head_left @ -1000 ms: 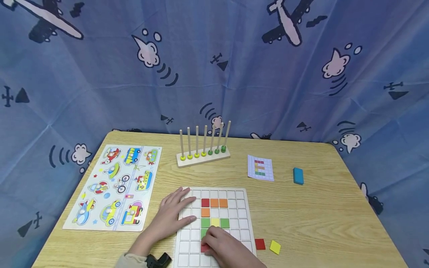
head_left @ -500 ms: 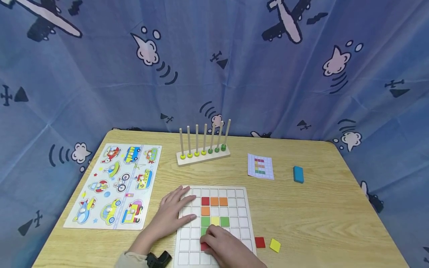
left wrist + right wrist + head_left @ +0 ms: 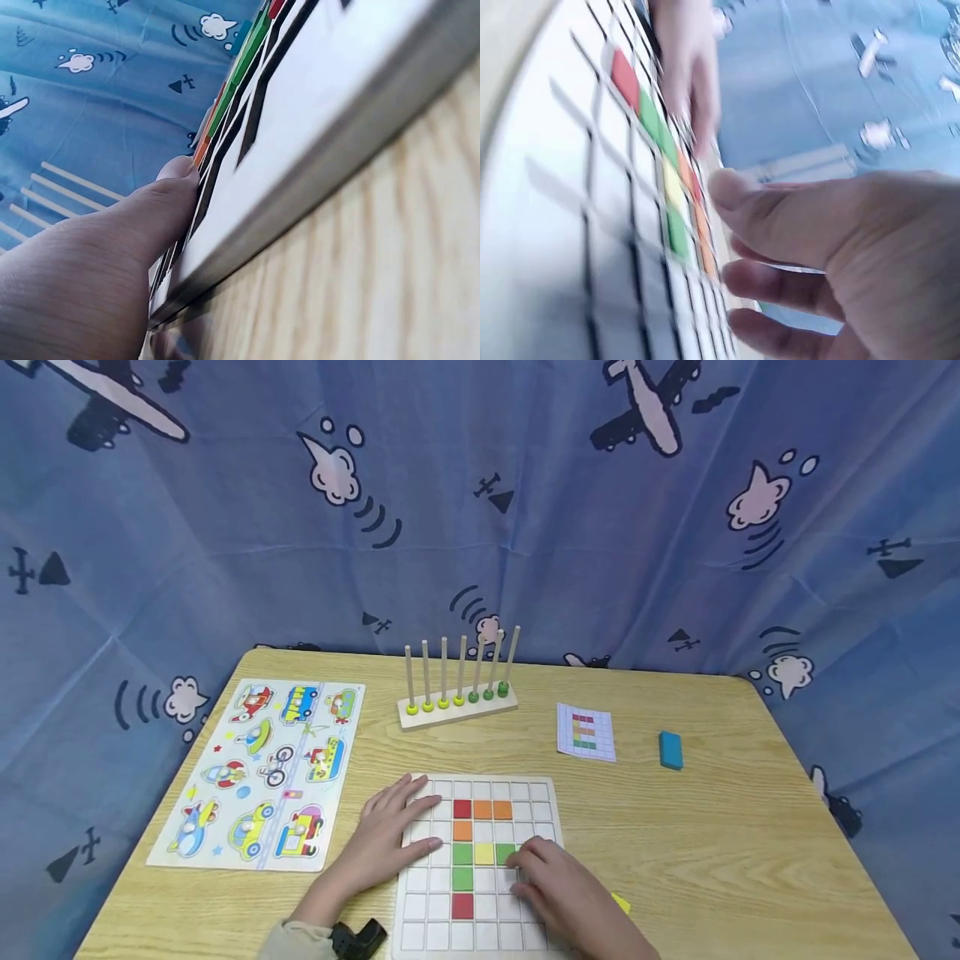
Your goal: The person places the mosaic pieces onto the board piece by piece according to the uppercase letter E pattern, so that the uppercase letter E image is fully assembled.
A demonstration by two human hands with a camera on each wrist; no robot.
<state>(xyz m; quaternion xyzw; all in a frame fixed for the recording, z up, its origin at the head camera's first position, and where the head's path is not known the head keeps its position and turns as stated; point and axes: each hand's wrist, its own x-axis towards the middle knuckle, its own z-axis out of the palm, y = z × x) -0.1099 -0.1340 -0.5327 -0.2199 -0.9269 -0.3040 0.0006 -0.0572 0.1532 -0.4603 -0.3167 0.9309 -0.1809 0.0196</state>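
Note:
My left hand rests with spread fingers on the left edge of a white grid board; in the left wrist view its thumb lies against the board. Square tiles sit in the grid: a red tile with orange ones near it, a yellow tile between green ones, and a lower red tile. Over the board's right part hovers my right hand, fingers loosely bent and holding nothing. Past its wrist a loose yellow tile shows in part. The loose red tile is hidden.
A vehicle picture puzzle lies at the left. Behind the board stands a peg rack with yellow and green beads. A pattern card and a blue block lie to the right, before a blue curtain.
My right hand has let go of the lower red tile, which now lies in its cell, and has moved right, covering the loose red tile. My left hand has stayed put.

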